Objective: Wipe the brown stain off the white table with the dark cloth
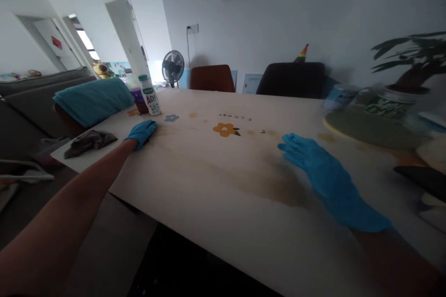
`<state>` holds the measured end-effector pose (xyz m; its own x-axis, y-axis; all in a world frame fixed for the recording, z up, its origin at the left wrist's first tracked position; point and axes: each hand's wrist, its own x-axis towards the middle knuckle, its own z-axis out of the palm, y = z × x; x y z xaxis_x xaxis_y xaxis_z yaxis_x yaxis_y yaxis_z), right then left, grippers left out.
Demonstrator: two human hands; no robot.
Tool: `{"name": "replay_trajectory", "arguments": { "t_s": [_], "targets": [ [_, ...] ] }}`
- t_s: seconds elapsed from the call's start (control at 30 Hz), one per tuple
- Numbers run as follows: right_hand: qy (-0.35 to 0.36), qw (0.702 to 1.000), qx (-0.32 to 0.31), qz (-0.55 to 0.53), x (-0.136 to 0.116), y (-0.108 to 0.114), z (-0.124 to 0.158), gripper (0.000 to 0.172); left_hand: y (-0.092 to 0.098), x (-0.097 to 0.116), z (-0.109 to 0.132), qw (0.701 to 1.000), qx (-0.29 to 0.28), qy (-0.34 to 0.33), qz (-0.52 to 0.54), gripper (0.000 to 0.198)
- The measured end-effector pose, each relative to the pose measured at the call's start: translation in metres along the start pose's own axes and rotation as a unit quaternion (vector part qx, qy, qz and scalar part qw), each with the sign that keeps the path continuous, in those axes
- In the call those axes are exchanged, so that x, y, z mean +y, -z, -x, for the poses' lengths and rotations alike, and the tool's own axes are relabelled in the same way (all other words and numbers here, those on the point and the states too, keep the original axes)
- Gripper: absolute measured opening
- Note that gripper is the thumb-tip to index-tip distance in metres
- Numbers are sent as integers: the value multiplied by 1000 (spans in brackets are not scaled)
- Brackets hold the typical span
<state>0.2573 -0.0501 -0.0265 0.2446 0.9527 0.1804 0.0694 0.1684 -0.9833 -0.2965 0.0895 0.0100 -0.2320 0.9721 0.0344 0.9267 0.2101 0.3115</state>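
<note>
1. Lying on the tabletop (195, 195), the left hand (141, 133), in a blue glove, has its fingers close together and bent slightly downward; whether it pinches anything under the palm, I cannot tell.
2. Reaching over the same tabletop, the right hand (306, 158), also in a blue glove, holds its fingers straight out, near one another and slightly apart, gripping nothing that shows; whether the fingertips touch the surface, I cannot tell.
3. Spreading beneath and between both hands, the tabletop is pale, with brownish patches near the right hand; an orange flower (225, 129) is printed between the hands, a blue flower (172, 118) just beyond the left one, and the lettering (236, 117) past the orange flower appears upside down.
4. Standing just beyond the left hand, a white bottle (150, 100) with a green cap is close beside a darker bottle (137, 95); a grey cloth (91, 143) lies crumpled on the tabletop, near the left hand on its outer side and apart from it.
5. Sitting beyond the right hand and to its right, a green mat (358, 125) lies near a potted plant (390, 104); a can (339, 97) is at the mat's far side; a dark object (423, 176) nearer the wearer is too blurred to name.
</note>
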Motion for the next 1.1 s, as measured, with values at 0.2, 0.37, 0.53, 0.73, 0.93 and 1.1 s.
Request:
{"name": "replay_trajectory", "arguments": {
  "t_s": [0.2,0.37,0.53,0.73,0.93,1.1],
  "targets": [
    [-5,1000,0,-5,18,2,-6,37,-14,18,12,998,-30,-55,5,52],
    [-22,999,9,-32,18,2,-6,33,-30,70,36,987,-71,-146,8,62],
    [-1,1000,-3,-8,11,-1,-4,36,-58,152,59,960,-99,-263,15,54],
    [31,1000,0,2,5,1,-3,36,-101,248,77,925,-102,-365,20,46],
    [29,999,-3,-13,-2,-2,-2,44,-118,291,93,883,-111,-455,-6,42],
    [41,999,-3,-23,2,2,-5,49,-110,271,87,899,-116,-423,-3,37]
  ]
}}
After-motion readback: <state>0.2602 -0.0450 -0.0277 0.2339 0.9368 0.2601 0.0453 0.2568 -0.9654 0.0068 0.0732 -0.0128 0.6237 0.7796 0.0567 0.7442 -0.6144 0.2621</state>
